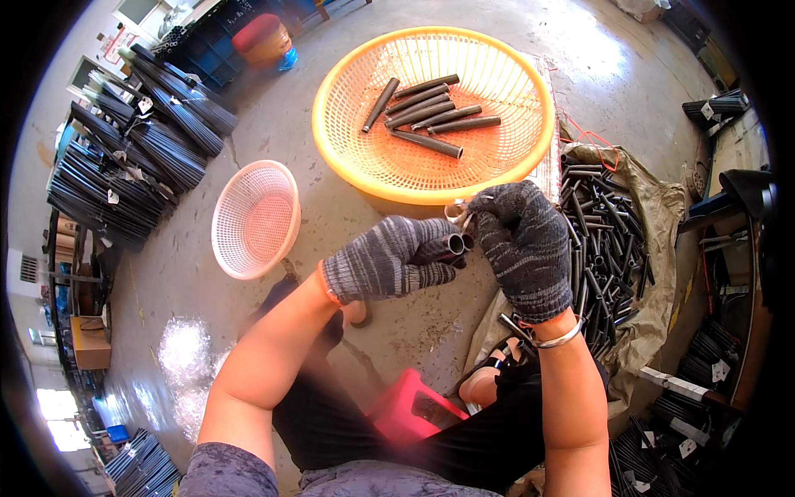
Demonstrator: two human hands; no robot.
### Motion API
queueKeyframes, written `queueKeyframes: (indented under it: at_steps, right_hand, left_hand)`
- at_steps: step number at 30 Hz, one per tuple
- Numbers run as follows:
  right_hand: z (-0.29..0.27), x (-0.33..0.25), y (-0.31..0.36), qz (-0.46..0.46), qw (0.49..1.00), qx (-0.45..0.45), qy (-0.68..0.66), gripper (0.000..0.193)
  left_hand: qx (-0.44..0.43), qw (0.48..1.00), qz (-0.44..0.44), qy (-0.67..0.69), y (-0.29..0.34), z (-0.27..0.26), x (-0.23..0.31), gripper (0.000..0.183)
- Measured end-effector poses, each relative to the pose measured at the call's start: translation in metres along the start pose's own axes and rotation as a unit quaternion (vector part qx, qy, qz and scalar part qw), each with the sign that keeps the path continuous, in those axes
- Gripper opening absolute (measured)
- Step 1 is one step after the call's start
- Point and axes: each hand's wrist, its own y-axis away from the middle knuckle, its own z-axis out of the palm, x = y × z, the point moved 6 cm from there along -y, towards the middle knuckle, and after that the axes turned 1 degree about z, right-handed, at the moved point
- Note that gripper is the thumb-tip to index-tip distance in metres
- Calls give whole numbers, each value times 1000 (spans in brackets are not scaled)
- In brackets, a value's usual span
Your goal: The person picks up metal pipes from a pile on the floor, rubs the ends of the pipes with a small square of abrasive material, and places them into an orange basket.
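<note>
I'm watching through the head camera as two gloved hands are working near the middle of the frame, close together but not clasped. The left hand (377,258) is closing round a few short dark tubes (439,248), their open ends facing right; I'm counting at least two, the glove hiding any others. The right hand (523,248) is curling its fingers and thumb onto a small shiny piece (456,212) just above those ends, and I'm not managing to tell what it is. More dark tubes (421,114) are lying loose in the orange basket (320,116) at upper centre, and a heap of similar tubes (598,240) is resting on the tan sacking (658,224) at centre right. The pink basket (240,203) is standing on the floor left of centre. From their hollow ends and thin walls, I'm judging the held tubes to be light and fairly stiff; their smooth, round sides are probably inviting them to roll or slide against each other, though the knitted glove is likely giving some grip. I'm favouring a hold round the middle of the bunch, thumb across the top, leaving the ends free and squeezing only moderately in case the walls are soft.
</note>
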Motion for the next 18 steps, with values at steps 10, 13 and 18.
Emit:
queueKeyframes:
  at_steps: [10,13,18]
  right_hand:
    - [-50,29,-14,103,883,106,-445,6]
    - [-61,38,-12,128,844,153,-497,7]
    - [-79,53,-10,101,843,172,-500,10]
  left_hand:
    - [-33,976,-100,190,2,-1,-34,39]
    - [-3,964,-103,244,0,-3,-23,39]
    - [-8,965,-188,181,-4,-1,-14,40]
